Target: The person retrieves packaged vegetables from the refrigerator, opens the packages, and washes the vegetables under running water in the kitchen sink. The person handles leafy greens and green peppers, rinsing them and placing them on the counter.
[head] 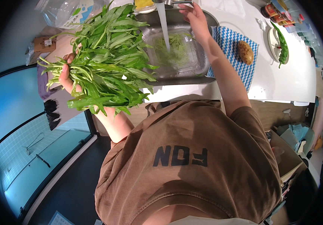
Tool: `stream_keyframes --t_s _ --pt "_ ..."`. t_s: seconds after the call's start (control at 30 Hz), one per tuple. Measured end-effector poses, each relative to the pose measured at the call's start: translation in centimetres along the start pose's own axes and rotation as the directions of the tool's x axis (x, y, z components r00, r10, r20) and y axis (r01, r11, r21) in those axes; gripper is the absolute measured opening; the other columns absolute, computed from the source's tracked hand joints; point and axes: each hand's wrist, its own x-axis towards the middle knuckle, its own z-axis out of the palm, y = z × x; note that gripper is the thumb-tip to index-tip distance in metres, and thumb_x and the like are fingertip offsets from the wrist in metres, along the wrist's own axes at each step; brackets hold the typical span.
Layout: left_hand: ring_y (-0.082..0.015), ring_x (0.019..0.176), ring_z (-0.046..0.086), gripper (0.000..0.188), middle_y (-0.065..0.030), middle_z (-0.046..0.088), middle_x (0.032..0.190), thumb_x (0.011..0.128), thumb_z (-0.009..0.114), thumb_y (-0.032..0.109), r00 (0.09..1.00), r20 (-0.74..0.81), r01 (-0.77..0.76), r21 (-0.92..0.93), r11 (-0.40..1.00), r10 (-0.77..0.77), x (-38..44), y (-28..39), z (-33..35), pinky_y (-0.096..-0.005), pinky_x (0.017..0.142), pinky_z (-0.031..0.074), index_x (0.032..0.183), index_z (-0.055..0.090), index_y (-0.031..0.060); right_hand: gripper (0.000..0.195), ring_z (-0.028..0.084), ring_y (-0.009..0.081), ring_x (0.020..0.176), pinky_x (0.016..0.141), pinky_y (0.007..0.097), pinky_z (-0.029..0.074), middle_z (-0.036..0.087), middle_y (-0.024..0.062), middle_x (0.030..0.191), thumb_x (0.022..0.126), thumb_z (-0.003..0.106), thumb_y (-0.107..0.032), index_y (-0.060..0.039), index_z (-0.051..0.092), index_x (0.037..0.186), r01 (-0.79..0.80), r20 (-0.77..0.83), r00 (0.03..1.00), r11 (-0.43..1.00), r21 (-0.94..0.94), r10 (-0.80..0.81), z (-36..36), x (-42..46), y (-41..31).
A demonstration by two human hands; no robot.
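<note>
My left hand (68, 73) is closed round the stems of a large bunch of leafy water spinach (113, 56), held up left of the sink. At the tap's metal lever (183, 2) is my right hand (193, 17), fingers spread; whether they touch the lever is unclear. Water (164, 25) runs from the tap into a clear plastic container (198, 60) in the stainless steel sink (178, 81). Green stems and leaf bits (175, 42) lie in the water there.
Right of the sink, a potato (245, 53) rests on a blue-and-white cloth (224, 36). Farther right, a green chili pepper (283, 50) lies across a white plate (272, 42), with jars (271, 10) behind. A large clear bottle (63, 14) and a cardboard box (44, 46) stand at the left.
</note>
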Motion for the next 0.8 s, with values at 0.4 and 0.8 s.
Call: stream_keyframes --t_s 0.4,0.8 --pt "-0.0216 0.089 0.052 0.02 -0.0083 0.053 0.093 0.081 0.055 0.028 0.999 0.015 0.047 -0.04 0.998 -0.046 -0.4 0.3 -0.8 -0.0368 0.077 0.044 0.089 0.047 0.0121 0.071 0.047 0.0322 0.122 0.097 0.0373 0.039 0.05 0.0262 0.128 0.078 0.062 -0.044 0.0107 0.051 0.121 -0.686 -0.127 0.652 0.511 -0.518 0.747 -6.0 -6.0 11.3" --pt "-0.0208 0.099 0.047 0.026 -0.0024 0.047 0.094 0.083 0.054 0.021 0.961 0.276 0.092 -0.22 0.971 -0.028 1.4 2.6 -2.8 -0.0399 0.096 0.036 0.103 0.043 0.0091 0.04 0.059 0.0305 0.097 0.084 0.0389 0.048 0.062 0.0181 0.102 0.084 0.057 -0.026 0.0038 0.059 0.11 0.279 0.482 0.86 0.638 -0.718 0.166 7.6 -10.9 -1.5"
